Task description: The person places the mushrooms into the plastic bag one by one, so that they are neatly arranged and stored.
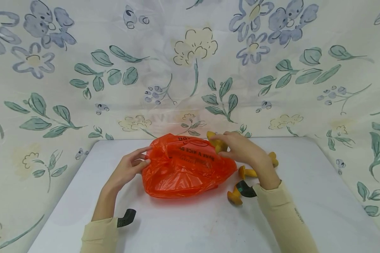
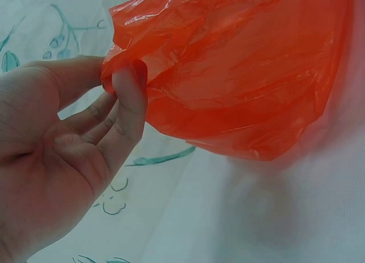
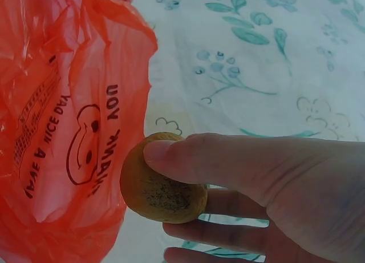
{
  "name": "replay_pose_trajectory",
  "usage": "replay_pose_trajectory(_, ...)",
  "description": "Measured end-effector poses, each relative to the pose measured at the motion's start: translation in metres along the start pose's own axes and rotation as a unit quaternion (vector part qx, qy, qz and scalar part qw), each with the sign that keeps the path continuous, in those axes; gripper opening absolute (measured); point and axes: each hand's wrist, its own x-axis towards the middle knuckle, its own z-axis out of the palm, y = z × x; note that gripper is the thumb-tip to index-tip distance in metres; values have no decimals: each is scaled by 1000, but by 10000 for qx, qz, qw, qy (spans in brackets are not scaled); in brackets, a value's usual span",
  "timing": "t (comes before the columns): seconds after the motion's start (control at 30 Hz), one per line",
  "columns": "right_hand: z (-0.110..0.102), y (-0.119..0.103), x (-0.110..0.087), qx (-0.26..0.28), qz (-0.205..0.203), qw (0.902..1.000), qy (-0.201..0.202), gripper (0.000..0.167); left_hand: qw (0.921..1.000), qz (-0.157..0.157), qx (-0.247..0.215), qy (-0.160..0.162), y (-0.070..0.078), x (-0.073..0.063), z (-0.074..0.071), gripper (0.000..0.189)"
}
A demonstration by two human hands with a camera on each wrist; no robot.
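A red plastic bag (image 1: 187, 168) with black print lies on the white table between the two hands. My left hand (image 1: 130, 168) pinches its left edge; in the left wrist view the thumb and fingertips grip the thin film of the bag (image 2: 239, 75). Above the bag's right end, my right hand (image 1: 240, 147) holds a yellow-brown mushroom (image 1: 220, 144) between thumb and fingers. The right wrist view shows the round, dark-speckled end of this mushroom (image 3: 159, 189) close beside the printed side of the bag.
Several more yellow-brown mushrooms lie right of the bag: one mushroom (image 1: 234, 197) near the right cuff, another mushroom (image 1: 247, 172) under the forearm, and a further mushroom (image 1: 273, 159) behind it. A floral cloth (image 1: 164, 70) hangs behind the white table (image 1: 177, 225).
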Motion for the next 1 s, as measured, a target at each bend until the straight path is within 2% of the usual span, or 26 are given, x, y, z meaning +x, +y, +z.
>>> replay_pose_trajectory(0.2, 2, -4, 5, -16, -88, 9999, -95, 52, 10000, -26, 12, 0, 1, 0, 0, 52)
replay_pose_trajectory(0.37, 5, -7, 9, -53, -343, 9993, -142, 52, 10000, -48, -7, -16, 1, 0, -1, 52)
replay_pose_trajectory(0.67, 9, -10, 15, 250, -643, 9973, -258, 55, 10000, 5, -3, -6, 1, -1, -2, 52)
replay_pose_trajectory(1.0, 17, -18, 26, 344, -733, 9950, -587, 55, 10000, -30, 16, -6, 0, -1, -1, 52)
